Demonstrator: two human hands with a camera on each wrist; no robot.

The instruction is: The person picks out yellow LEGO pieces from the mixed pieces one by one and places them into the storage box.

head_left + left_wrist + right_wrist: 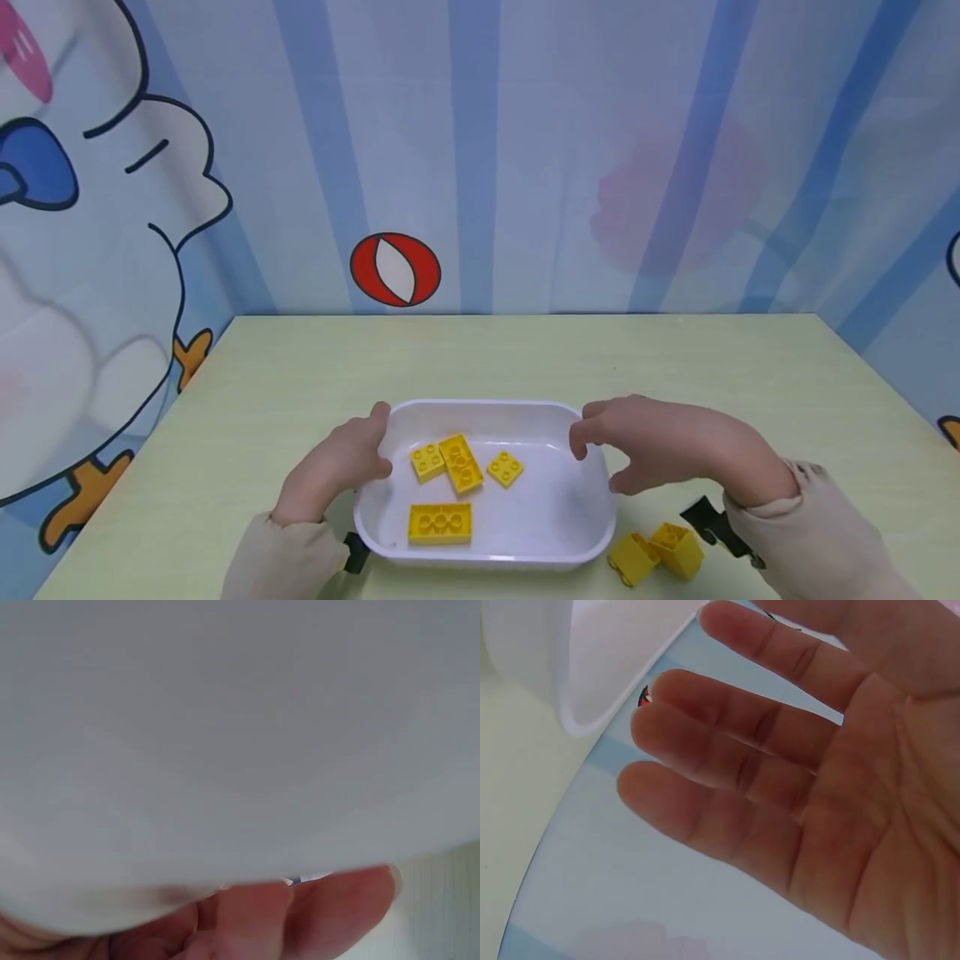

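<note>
A white plastic tray (547, 512) stands on the table in the head view. My left hand (337, 462) grips its left end, thumb over the rim; in the left wrist view the tray wall (240, 750) fills most of the picture, with fingers (251, 919) below it. My right hand (667, 442) is at the right rim, fingers loosely bent; the right wrist view shows them spread and holding nothing. Inside the tray lie yellow toy bricks: a square one (427, 462), a longer one (461, 463) touching it, a small one (505, 469) and a long one (439, 523) near the front.
Two yellow bricks (633, 558) lie on the table (300, 358) by the tray's front right corner, near my right sleeve (825, 533). Black straps show at both cuffs. A striped cloth backdrop (540, 167) with printed cartoon figures rises behind the table.
</note>
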